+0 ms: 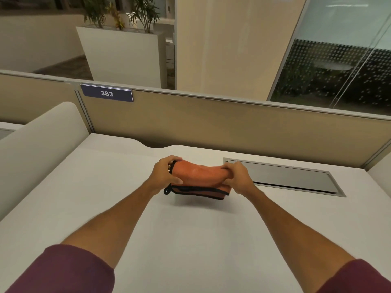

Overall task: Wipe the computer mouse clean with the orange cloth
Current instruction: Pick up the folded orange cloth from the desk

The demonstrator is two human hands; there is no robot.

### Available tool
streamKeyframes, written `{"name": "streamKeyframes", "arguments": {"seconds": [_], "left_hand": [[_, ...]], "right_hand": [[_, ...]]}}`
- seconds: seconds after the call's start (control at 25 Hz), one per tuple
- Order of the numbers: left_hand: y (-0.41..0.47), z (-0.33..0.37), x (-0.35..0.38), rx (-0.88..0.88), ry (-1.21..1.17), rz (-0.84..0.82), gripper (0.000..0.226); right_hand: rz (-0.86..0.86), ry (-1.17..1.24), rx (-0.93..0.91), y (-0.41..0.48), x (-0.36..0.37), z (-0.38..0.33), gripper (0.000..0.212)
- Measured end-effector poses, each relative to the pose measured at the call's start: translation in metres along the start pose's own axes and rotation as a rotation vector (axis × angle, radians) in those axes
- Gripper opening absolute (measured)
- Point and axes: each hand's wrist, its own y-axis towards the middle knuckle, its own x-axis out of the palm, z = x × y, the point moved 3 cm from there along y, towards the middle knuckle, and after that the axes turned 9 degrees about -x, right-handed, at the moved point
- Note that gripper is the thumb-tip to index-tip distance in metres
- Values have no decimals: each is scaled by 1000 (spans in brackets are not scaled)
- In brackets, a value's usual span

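An orange cloth (200, 178) with black edging and a small black loop is held folded a little above the white desk (190, 240), at the centre of the view. My left hand (167, 174) grips its left end and my right hand (238, 176) grips its right end. The cloth bulges in the middle. No computer mouse shows; whether one lies inside the cloth cannot be told.
A grey metal cable hatch (292, 178) is set into the desk just right of my right hand. A beige partition (232, 121) with a number plate "383" (106, 93) closes the desk's far side. A white curved divider (38, 144) stands on the left.
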Motion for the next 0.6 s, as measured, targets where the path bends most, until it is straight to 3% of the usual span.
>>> {"name": "streamKeyframes", "arguments": {"seconds": [0.12,0.28,0.52,0.6], "left_hand": [[-14,5,3,165,285,108,51],[-26,10,11,225,600,150,36],[-49,27,46,61,837,-165,48],[-59,37,69,114,762,-267,60]], "right_hand": [[87,-79,-32,-16,-14,-4,30],[109,-37,-100,-37,-29,-10,29],[101,125,-192,-66,-44,-16,31],[78,150,-252,-71,-51,-20,33]]}}
